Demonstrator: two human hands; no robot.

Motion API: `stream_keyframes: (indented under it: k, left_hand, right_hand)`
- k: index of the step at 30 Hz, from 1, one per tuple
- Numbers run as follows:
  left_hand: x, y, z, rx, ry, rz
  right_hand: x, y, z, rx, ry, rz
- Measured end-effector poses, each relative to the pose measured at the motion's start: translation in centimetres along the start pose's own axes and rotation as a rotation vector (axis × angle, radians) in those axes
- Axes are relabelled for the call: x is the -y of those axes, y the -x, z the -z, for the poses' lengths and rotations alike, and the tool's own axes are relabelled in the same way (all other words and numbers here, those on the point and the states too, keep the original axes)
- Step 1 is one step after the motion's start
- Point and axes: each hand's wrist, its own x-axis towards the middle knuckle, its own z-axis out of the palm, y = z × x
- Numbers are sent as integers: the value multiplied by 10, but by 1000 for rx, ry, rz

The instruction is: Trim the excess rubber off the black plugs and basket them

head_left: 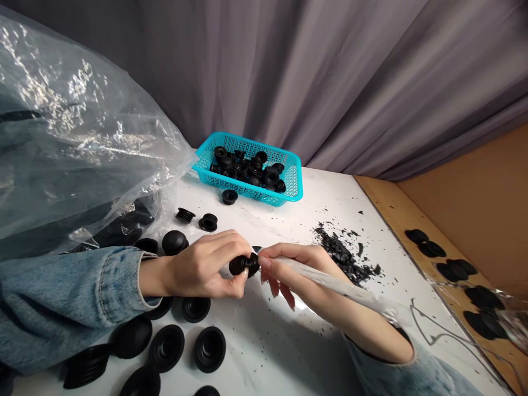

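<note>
Near the middle of the white table, my left hand (pixel 214 265) pinches a small black ribbed rubber part (pixel 238 265) between thumb and fingers. My right hand (pixel 289 269) is closed on a long, pale, wrapped tool (pixel 330 280), whose near end trails over my forearm toward a grey cord. The tool's tip meets the right side of the black part, though my fingertips hide the exact contact. Several more black rubber parts (pixel 209 349) lie below and left of my left hand, some with the hollow side up.
A turquoise basket (pixel 300 179) with several black parts stands at the back. Black scraps (pixel 344 253) are heaped on the right. A large clear plastic bag (pixel 91 132) fills the left. Stacked black pieces (pixel 456 269) lie on a wooden surface (pixel 381 201) at far right.
</note>
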Motion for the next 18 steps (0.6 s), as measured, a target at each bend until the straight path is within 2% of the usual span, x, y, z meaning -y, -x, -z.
stream_keyframes:
  k: [18]
  left_hand:
    - [1,1,-1,-3,-23,-22]
  right_hand:
    - [-4,0,1,31,-50,-4]
